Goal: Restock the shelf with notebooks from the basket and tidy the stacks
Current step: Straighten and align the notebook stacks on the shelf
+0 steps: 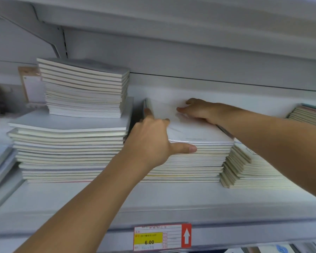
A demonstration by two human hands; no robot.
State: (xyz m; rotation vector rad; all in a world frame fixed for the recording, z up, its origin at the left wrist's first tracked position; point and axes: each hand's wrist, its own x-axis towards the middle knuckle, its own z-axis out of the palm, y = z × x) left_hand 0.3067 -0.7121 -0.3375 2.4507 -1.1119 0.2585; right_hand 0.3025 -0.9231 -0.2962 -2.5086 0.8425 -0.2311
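A middle stack of white notebooks (195, 157) rests on the white shelf (153, 201). My left hand (153, 141) grips its front left corner, thumb pressed against the page edges and fingers along the left side. My right hand (199, 110) lies flat on the top notebook (190, 130) near its back right edge, fingers spread. A taller two-tier stack (71, 143) stands to the left, its smaller upper pile (84, 90) set back. A slanted, slumped stack (248, 172) leans against the middle stack's right side. No basket is in view.
A price tag reading 6.00 (162, 237) hangs on the shelf's front rail. Another notebook pile (308, 114) sits at the far right, and wrapped packs (0, 161) at the far left. The upper shelf (171, 15) overhangs closely above.
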